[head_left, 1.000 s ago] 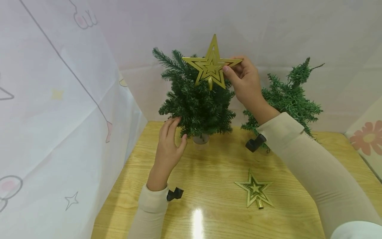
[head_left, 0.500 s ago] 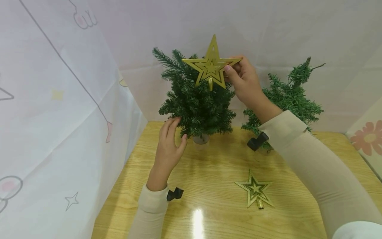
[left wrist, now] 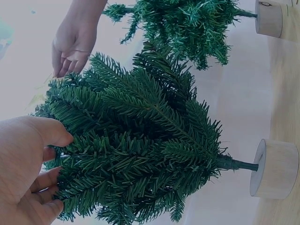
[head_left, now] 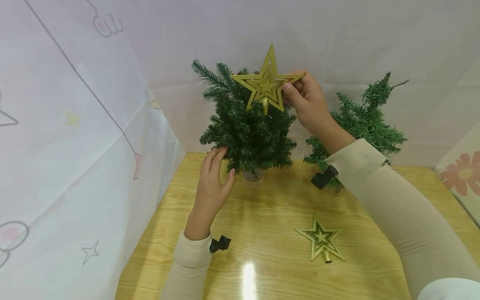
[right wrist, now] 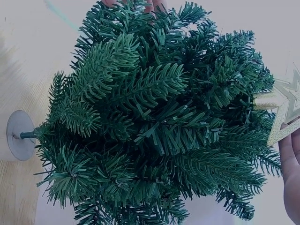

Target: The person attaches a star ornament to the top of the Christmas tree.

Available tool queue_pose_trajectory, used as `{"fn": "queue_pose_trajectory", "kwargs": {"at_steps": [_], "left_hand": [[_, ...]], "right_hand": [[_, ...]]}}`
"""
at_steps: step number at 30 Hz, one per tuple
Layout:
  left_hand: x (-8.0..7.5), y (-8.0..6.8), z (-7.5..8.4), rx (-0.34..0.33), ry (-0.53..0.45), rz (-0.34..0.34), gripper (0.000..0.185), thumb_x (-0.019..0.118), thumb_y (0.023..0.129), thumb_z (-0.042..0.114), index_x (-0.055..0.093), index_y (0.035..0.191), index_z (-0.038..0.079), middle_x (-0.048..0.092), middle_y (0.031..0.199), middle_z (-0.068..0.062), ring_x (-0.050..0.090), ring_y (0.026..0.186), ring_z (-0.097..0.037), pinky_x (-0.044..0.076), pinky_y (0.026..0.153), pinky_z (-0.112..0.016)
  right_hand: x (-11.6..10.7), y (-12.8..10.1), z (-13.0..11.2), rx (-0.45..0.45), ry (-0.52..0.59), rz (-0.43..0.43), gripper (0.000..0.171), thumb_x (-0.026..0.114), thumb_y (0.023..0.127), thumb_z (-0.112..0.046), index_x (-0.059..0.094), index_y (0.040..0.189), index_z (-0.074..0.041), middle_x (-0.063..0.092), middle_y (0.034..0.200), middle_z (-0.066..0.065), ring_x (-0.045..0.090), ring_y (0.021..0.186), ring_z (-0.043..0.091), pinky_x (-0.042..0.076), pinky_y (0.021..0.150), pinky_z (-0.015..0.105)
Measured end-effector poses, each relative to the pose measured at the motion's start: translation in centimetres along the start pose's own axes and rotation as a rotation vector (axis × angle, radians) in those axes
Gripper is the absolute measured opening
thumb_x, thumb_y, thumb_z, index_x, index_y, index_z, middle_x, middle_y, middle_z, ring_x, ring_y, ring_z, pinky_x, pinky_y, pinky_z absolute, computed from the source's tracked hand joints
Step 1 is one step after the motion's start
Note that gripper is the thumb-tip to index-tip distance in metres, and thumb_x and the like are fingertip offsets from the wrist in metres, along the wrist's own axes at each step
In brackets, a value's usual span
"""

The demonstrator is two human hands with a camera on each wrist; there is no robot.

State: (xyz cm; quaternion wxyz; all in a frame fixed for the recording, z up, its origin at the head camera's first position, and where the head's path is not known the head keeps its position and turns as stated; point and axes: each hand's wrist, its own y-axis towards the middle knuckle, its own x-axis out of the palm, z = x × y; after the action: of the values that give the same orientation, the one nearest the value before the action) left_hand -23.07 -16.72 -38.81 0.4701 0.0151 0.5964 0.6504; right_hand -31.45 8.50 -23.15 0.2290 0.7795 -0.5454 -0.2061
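Observation:
A gold star tree topper is in the right hand, whose thumb and fingers pinch its right point. The star stands upright against the upper part of an artificial Christmas tree, with its socket downward. In the right wrist view, that socket lies at the tree's top; whether a branch is inside cannot be told. Low on the tree's left side, the left hand touches the needles with relaxed, slightly bent fingers. In the left wrist view, its fingertips are partly lost among the branches.
A second gold star topper lies flat on the wooden table. Behind the right forearm stands another, lighter green tree. A patterned cloth closes off the left and back. The first tree has a round base.
The star has shifted very slightly to the right and turned a little in the right hand. The left hand and both trees have stayed in place.

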Motion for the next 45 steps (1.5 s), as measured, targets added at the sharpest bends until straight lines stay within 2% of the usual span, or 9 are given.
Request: {"fn": "queue_pose_trajectory", "kwargs": {"at_steps": [9, 16, 25, 31, 35, 45], "left_hand": [[0.1, 0.0, -0.1, -0.010, 0.010, -0.013, 0.057, 0.060, 0.085, 0.015, 0.037, 0.137, 0.010, 0.039, 0.133, -0.012, 0.033, 0.126, -0.028, 0.028, 0.103, -0.038], [0.0, 0.0, 0.1, -0.005, 0.012, -0.010, 0.057, 0.060, 0.085, 0.014, 0.038, 0.137, 0.009, 0.039, 0.133, -0.013, 0.032, 0.126, -0.026, 0.028, 0.103, -0.038], [0.0, 0.0, 0.1, -0.002, 0.016, -0.012, 0.058, 0.060, 0.085, 0.014, 0.037, 0.138, 0.010, 0.038, 0.135, -0.010, 0.033, 0.126, -0.028, 0.028, 0.103, -0.038], [0.0, 0.0, 0.2, -0.001, 0.012, -0.012, 0.058, 0.061, 0.085, 0.014, 0.037, 0.137, 0.010, 0.038, 0.134, -0.011, 0.033, 0.126, -0.029, 0.028, 0.103, -0.038], [-0.1, 0.1, 0.2, 0.001, 0.007, -0.012, 0.058, 0.061, 0.085, 0.014, 0.037, 0.137, 0.009, 0.039, 0.134, -0.012, 0.033, 0.126, -0.029, 0.028, 0.103, -0.039], [-0.3, 0.1, 0.3, -0.005, 0.001, -0.015, 0.057, 0.060, 0.085, 0.014, 0.038, 0.137, 0.009, 0.039, 0.134, -0.013, 0.033, 0.126, -0.028, 0.028, 0.103, -0.038]], "right_hand": [[-0.1, 0.1, 0.6, -0.044, -0.010, 0.004, 0.022, 0.046, 0.094, -0.012, 0.044, 0.114, -0.004, 0.053, 0.111, 0.014, 0.055, 0.103, 0.026, 0.044, 0.090, 0.037], [0.8, -0.8, -1.2, -0.063, -0.083, -0.009, 0.021, 0.044, 0.095, -0.009, 0.045, 0.115, -0.001, 0.054, 0.110, 0.017, 0.055, 0.101, 0.027, 0.047, 0.085, 0.036], [0.9, -1.1, -1.5, -0.067, -0.142, -0.012, 0.021, 0.043, 0.095, -0.009, 0.046, 0.114, 0.001, 0.056, 0.111, 0.017, 0.055, 0.102, 0.027, 0.047, 0.085, 0.037], [0.9, -1.2, -2.0, -0.047, -0.176, -0.003, 0.024, 0.045, 0.095, -0.012, 0.046, 0.116, -0.001, 0.056, 0.109, 0.016, 0.056, 0.098, 0.026, 0.046, 0.084, 0.042], [0.9, -1.1, -2.2, -0.032, -0.136, 0.003, 0.024, 0.048, 0.093, -0.011, 0.047, 0.115, 0.000, 0.056, 0.110, 0.016, 0.056, 0.099, 0.026, 0.046, 0.086, 0.039], [0.4, -0.3, -0.9, -0.027, 0.078, -0.001, 0.026, 0.053, 0.090, -0.006, 0.049, 0.115, 0.001, 0.055, 0.113, 0.019, 0.057, 0.101, 0.028, 0.046, 0.087, 0.037]]}}
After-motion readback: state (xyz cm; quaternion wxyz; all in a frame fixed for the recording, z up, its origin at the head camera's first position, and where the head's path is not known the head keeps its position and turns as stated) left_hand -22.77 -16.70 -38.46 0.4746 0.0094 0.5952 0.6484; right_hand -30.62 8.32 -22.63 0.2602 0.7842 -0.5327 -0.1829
